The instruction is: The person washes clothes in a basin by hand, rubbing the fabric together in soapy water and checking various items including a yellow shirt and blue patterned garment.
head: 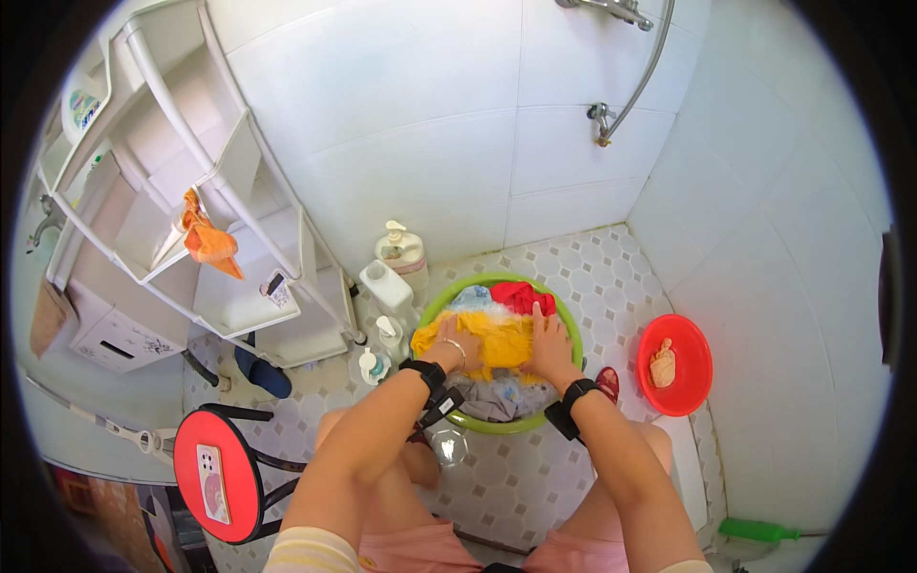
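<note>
A green plastic basin (494, 428) full of wet laundry and suds stands on the tiled floor between my feet. My left hand (456, 347) presses on the left part of a yellow cloth (505, 342). On the cloth's right edge lies my right hand (550, 347), its fingers pointing away from me. Behind the yellow cloth are a red cloth (521, 295) and a light blue cloth (471, 297). Grey fabric (483, 399) sits in sudsy water at the near side. Whether my fingers grip the cloth cannot be told fully, as they partly sink into it.
Left of the basin stand a pump bottle (401, 247), a white bottle (387, 285) and smaller dispensers. A red basin (702, 365) holding a beige cloth is at the right. A red stool (190, 469) with a phone and a white shelf rack (258, 265) stand left.
</note>
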`<act>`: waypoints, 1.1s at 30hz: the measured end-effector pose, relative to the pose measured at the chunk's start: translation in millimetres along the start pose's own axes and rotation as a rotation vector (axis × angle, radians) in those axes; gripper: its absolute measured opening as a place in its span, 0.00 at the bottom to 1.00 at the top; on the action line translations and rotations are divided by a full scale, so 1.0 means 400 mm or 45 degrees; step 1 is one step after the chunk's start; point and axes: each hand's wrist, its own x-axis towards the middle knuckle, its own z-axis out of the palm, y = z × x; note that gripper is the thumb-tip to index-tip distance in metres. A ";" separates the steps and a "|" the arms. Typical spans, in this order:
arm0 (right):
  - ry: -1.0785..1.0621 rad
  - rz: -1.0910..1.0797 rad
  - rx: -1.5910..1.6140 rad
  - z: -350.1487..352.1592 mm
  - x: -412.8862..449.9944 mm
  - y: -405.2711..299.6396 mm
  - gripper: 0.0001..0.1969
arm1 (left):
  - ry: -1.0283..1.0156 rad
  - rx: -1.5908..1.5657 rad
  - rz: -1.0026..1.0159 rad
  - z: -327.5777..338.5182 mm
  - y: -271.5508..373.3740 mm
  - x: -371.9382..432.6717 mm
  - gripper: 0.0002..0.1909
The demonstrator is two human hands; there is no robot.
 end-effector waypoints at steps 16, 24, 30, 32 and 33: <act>0.156 0.055 0.789 -0.100 0.030 -0.070 0.21 | -0.317 -2.851 -0.895 -0.052 0.070 -0.019 0.43; 0.039 -0.313 2.114 -0.274 -0.036 -0.155 0.26 | 0.027 -3.296 -0.448 -0.061 0.034 0.041 0.37; -0.171 -0.042 2.156 -0.236 -0.010 -0.104 0.31 | 0.048 -3.756 0.114 -0.055 -0.003 0.127 0.17; -0.104 -0.137 2.003 -0.204 -0.005 -0.114 0.30 | 0.104 -3.690 -0.106 -0.030 -0.038 0.155 0.16; -0.021 -0.212 1.843 -0.199 -0.009 -0.117 0.28 | 0.101 -3.695 -0.102 -0.030 -0.033 0.158 0.16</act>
